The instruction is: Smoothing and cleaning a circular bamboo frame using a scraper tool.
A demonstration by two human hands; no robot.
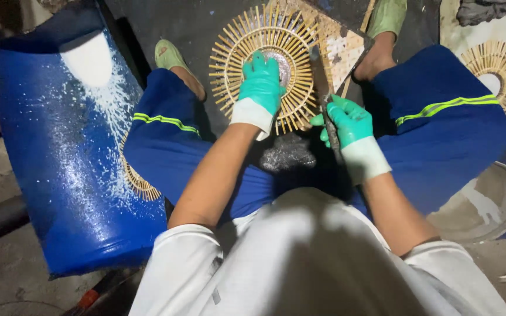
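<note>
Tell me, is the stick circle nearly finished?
Done: a round sunburst frame of bamboo sticks lies finished at the right. In hand: the left hand presses another sunburst frame while the right hand grips a dark blade. What is left on it cannot be told.

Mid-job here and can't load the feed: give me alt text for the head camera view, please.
A seated person's gloved left hand presses flat on a round sunburst frame of bamboo sticks, while the gloved right hand grips a dark blade at the frame's edge. A blue sheet dusted with white powder lies to the left.
</note>
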